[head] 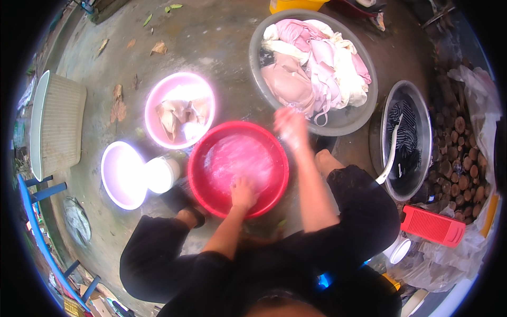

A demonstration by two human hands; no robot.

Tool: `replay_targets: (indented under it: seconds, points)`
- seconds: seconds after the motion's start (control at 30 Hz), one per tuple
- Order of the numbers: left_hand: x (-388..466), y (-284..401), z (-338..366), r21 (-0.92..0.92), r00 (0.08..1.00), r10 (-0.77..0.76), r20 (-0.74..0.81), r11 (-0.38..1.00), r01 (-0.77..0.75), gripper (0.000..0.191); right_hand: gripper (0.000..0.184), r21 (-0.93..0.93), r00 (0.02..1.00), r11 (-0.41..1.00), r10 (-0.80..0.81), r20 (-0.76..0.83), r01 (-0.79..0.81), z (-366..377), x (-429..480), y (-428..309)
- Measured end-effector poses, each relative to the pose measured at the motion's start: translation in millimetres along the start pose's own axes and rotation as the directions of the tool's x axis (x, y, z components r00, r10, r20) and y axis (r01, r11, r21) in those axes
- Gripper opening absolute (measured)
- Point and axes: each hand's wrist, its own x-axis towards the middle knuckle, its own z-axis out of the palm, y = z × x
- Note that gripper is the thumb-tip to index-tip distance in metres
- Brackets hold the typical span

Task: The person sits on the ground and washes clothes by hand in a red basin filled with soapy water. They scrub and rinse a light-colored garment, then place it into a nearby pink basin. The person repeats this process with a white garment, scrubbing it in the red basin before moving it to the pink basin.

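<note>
Before me stands a red plastic basin (195, 170) holding sudsy pinkish water (237, 158). My left hand (243, 193) reaches over its near rim, fingers at the water; whether they grip something under the suds I cannot tell. Blurred by motion, my right hand (292, 126) is raised between this basin and a large grey basin (257, 79); it looks wet, and its grip is unclear. Pink, beige and cream garments (317, 67) lie heaped in the grey basin. Left of the red basin, a pink basin (150, 115) contains beige cloth pieces (170, 123).
An overexposed white bowl (122, 174) and white container (161, 174) stand at left, near a ribbed tub (59, 123). On the right are a metal basin (425, 130) with dark striped cloth (406, 119) and a white-handled tool (392, 152), a red washboard (431, 226) and stacked logs (459, 158).
</note>
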Motion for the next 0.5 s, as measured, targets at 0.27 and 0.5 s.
replay_targets:
  seconds: [0.27,0.5]
  points:
    - [-12,7,-3,-0.186,0.879,-0.272,0.392,0.912,0.365,0.051,0.028,-0.615,0.978,0.762,-0.126,0.165,0.202,-41,93,-7]
    - [13,-23,-41,-0.554,0.840,0.128,0.527,-0.698,0.454,0.020,0.043,0.688,0.999,0.725,0.005,0.045,-0.035,-83,73,-66]
